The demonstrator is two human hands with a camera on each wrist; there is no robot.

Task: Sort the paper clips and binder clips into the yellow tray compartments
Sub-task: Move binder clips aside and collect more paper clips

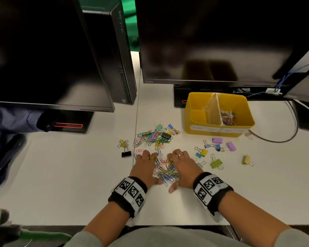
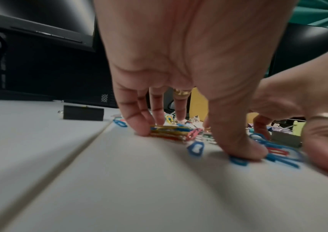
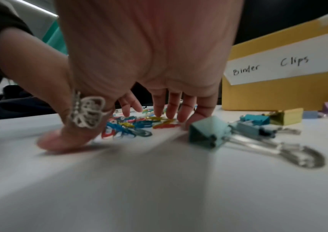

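Observation:
A loose heap of coloured paper clips [image 1: 165,169] lies on the white desk between my two hands. My left hand [image 1: 148,168] stands at its left and my right hand [image 1: 181,168] at its right. On both, the fingers are nearly straight, with fingertips and thumbs down on the desk around the heap. In the left wrist view, the left hand's fingertips [image 2: 141,128] touch the clips [image 2: 171,132]. The yellow tray [image 1: 219,132] stands at the back right; its right compartment holds paper clips [image 1: 227,117]. A second mixed pile [image 1: 153,137] lies beyond my hands.
Several binder clips [image 1: 216,148] are scattered right of my hands, and a teal one [image 3: 208,131] lies beside my right little finger. A black binder clip [image 1: 126,153] and yellow ones [image 1: 123,143] lie to the left. Two dark monitors stand behind. A black cable [image 1: 275,140] curves beside the tray.

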